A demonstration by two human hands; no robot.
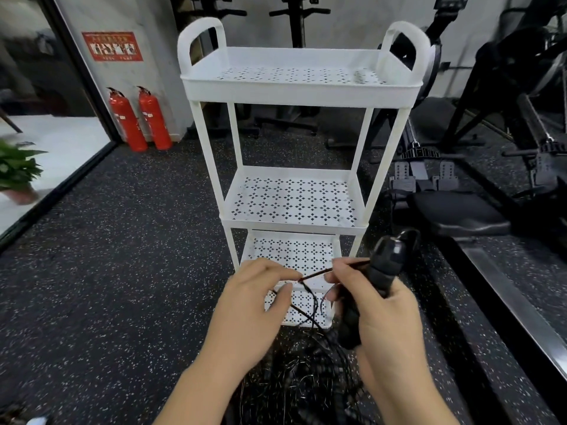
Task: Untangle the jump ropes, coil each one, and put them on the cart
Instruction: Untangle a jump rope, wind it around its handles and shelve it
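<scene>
Standing on the speckled dark floor [122, 271], a white three-tier cart [300, 90] faces the person, all three perforated shelves bare of ropes. Just in front of the cart's bottom shelf, both hands work at a thin dark cord [317, 273]. The left hand [251, 302] pinches the cord between thumb and forefinger, with the other fingers loosely curled. The right hand [386, 311] is wrapped around a black handle [386, 262] whose top points up toward the cart's middle shelf, and its fingertips pinch the same cord, so a short taut stretch runs between the two hands. More thin loops hang from that stretch in front of the bottom shelf. Below the hands, on the floor at the near foot of the cart, lies a dark tangle of ropes [306, 378] — beaded and thin strands mixed, not yet sorted. Left of the cart, against the wall, stand two red fire extinguishers [141, 118]; farther left is a green plant [18, 170]. Right of the cart sits a black rowing machine [460, 210].
</scene>
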